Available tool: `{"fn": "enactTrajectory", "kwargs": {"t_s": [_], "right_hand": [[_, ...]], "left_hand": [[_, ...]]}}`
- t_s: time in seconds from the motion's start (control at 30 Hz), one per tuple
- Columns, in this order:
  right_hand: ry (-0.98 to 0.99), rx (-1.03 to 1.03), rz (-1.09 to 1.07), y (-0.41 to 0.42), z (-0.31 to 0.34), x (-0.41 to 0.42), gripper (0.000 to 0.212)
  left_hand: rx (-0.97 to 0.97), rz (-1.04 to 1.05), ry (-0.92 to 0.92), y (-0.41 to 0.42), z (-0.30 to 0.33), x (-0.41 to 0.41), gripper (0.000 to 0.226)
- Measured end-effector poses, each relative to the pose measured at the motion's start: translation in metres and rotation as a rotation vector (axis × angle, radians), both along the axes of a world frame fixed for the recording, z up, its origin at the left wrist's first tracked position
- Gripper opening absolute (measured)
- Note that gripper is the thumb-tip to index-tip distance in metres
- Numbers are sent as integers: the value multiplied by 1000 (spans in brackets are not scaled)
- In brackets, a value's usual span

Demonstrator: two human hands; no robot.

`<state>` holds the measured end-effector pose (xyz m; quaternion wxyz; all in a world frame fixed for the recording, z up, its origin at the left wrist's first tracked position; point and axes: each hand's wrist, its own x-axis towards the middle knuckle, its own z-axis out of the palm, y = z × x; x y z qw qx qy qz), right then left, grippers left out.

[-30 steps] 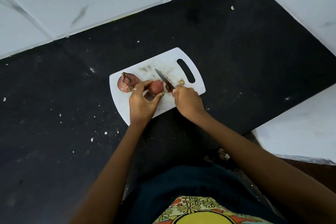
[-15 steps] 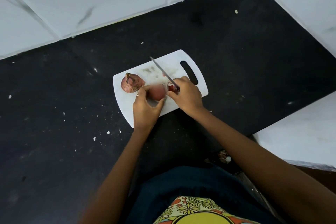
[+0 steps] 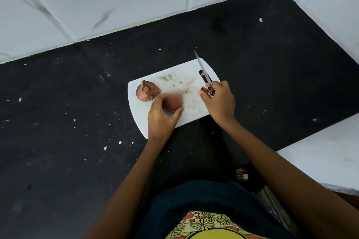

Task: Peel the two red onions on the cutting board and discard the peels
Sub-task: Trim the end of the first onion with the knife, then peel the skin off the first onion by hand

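I see the white cutting board (image 3: 186,81) lying on the black surface (image 3: 77,103), slotted handle at its far right end. My left hand (image 3: 161,120) sits over the board's near-left part, fingers and thumb curled around a red onion (image 3: 173,103); that onion is blurred, looks smooth and pinkish, resting on or just above the board, can't tell which. Second red onion (image 3: 148,91) is on the board's far-left corner, just beside the held one, dry skin and stem tip on it. My right hand (image 3: 218,101) is over the board's right edge, closed around a knife (image 3: 204,72); blade points up and away past the board's far edge, crossing the handle slot. A small reddish peel piece (image 3: 204,89) is pinched at the fingertips of that hand, against the knife handle. Board shows brownish smears in its middle. Pale crumbs scattered on the surface left of the board. White marbled tiles (image 3: 97,2) stand behind the board. Near the board's close edge, by my right forearm, a small scrap (image 3: 241,174) lies at the surface edge; can't tell what it is.
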<state>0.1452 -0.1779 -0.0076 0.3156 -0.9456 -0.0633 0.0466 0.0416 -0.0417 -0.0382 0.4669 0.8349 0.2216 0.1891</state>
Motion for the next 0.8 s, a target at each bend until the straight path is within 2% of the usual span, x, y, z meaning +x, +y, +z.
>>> {"fn": "enactTrajectory", "kwargs": {"t_s": [0.13, 0.33, 0.43, 0.6, 0.7, 0.8], "right_hand": [[79, 110, 42, 11, 9, -9, 30], [190, -21, 256, 27, 0, -24, 43], [116, -52, 298, 26, -6, -31, 34], [-62, -242, 378, 26, -4, -30, 27], [-171, -150, 285, 21, -2, -19, 25], [-173, -184, 191, 10, -6, 3, 32]], "left_hand": [[23, 9, 19, -1, 1, 2, 51], [170, 78, 102, -3, -6, 2, 58], [229, 98, 137, -5, -9, -3, 58], [231, 94, 115, -2, -12, -8, 58], [209, 93, 109, -1, -11, -8, 58], [186, 87, 93, -2, -9, -7, 57]]}}
